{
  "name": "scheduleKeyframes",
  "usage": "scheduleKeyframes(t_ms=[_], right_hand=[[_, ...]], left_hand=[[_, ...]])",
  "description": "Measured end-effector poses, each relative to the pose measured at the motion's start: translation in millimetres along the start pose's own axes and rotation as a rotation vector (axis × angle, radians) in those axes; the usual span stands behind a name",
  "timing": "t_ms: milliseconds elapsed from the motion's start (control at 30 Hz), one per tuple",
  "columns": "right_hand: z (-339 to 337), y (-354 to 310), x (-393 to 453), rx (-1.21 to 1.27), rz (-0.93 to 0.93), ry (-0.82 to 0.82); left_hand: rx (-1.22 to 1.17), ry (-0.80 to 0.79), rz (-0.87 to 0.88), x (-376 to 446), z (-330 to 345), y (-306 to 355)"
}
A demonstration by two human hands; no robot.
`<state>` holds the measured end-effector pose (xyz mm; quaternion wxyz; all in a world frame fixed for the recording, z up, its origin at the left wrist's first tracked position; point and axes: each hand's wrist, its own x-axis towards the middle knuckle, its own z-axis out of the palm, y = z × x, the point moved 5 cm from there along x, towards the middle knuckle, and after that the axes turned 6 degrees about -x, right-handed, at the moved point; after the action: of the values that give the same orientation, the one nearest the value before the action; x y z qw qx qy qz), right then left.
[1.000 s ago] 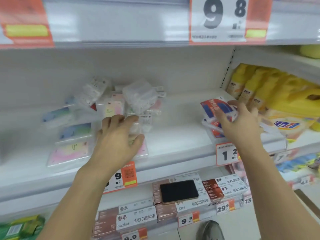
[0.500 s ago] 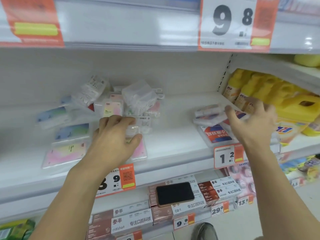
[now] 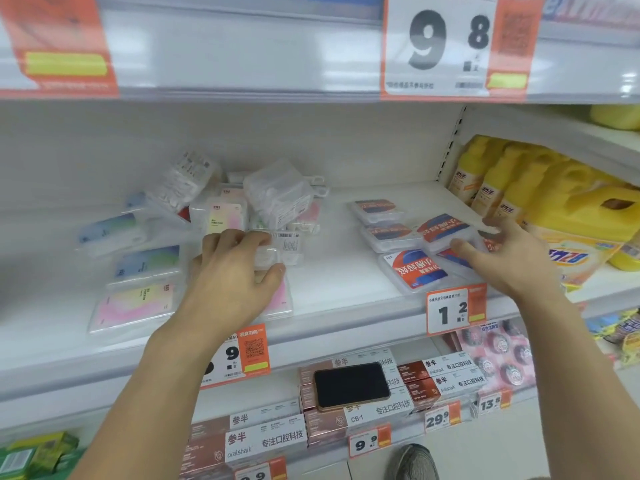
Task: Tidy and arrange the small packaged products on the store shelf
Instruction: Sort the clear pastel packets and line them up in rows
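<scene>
We judged the step as squaring the loose packs. Our left hand (image 3: pixel 235 271) pinched a small clear case (image 3: pixel 273 256) at the jumbled pile (image 3: pixel 249 202), middle of the shelf (image 3: pixel 329 306); better lifted clear than dragged. To the right, our right hand (image 3: pixel 502 258) gripped a red-and-blue flat box (image 3: pixel 445 230). Tags read "1.2" (image 3: pixel 455 311) and "9.8" (image 3: pixel 450 43); lower boxes (image 3: pixel 263 441) read "oralshark".

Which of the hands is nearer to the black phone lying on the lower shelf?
Left, though not by much. The left hand is above the phone and to its left, on the clear packets; the right hand is above it and further off to the right, holding a red-labelled box.
</scene>
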<state>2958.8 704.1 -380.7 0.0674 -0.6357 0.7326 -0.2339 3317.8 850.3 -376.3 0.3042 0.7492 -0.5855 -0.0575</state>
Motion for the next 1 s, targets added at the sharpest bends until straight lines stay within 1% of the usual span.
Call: scheduleKeyframes(t_ms=[33, 133, 167, 200, 233, 300, 333, 367, 400, 467, 533, 600, 633, 667, 800, 867, 900, 933, 1000], right_hand=[[0, 1, 0, 0.02, 0.005, 0.0], [3, 2, -3, -0.053, 0.041, -0.042], [1, -2, -5, -0.046, 0.043, -0.021], [-3, -8, -8, 0.001, 0.04, 0.038], [-10, -16, -11, 0.075, 0.013, 0.143], [-24, -49, -28, 0.185, -0.138, 0.373], [-26, -74, -39, 0.223, -0.245, 0.414], [-22, -101, -50, 0.268, -0.354, 0.378], [-12, -129, -59, 0.308, -0.447, 0.277], [13, -183, -77, 0.343, -0.571, -0.015], [41, -222, -79, 0.241, -0.604, -0.261], [65, -248, -74, 0.152, -0.568, -0.414], [74, -257, -71, 0.147, -0.548, -0.456], [81, -264, -68, 0.168, -0.542, -0.465], [85, -277, -71, 0.292, -0.6, -0.347], [78, -275, -76, 0.415, -0.579, -0.331], [75, -271, -77, 0.497, -0.529, -0.357], [75, -267, -77, 0.591, -0.455, -0.42], [75, -262, -81, 0.771, -0.299, -0.608]], left_hand=[[-0.002, -0.004, 0.004, -1, 0, -1], [-0.011, -0.013, 0.029, -2, -4, -4], [-0.021, -0.014, 0.038, -2, -5, -6], [-0.032, -0.015, 0.047, -2, -6, -8], [-0.043, -0.014, 0.057, -2, -7, -10], [-0.065, -0.004, 0.075, -2, -9, -14], [-0.075, -0.001, 0.081, -2, -10, -15], [-0.081, -0.003, 0.087, -2, -11, -16], [-0.086, -0.011, 0.096, -2, -12, -17], [-0.1, -0.025, 0.108, -3, -13, -20], [-0.118, -0.021, 0.107, -5, -17, -23], [-0.123, -0.011, 0.116, -8, -22, -26], [-0.122, -0.008, 0.122, -10, -24, -27], [-0.12, -0.009, 0.123, -12, -27, -29], [-0.133, 0.005, 0.091, -17, -39, -41], [-0.094, 0.011, 0.058, -16, -45, -48], [-0.071, -0.002, 0.036, -15, -47, -51], [-0.055, -0.023, 0.013, -15, -48, -53], [-0.046, -0.068, -0.021, -14, -50, -58]])
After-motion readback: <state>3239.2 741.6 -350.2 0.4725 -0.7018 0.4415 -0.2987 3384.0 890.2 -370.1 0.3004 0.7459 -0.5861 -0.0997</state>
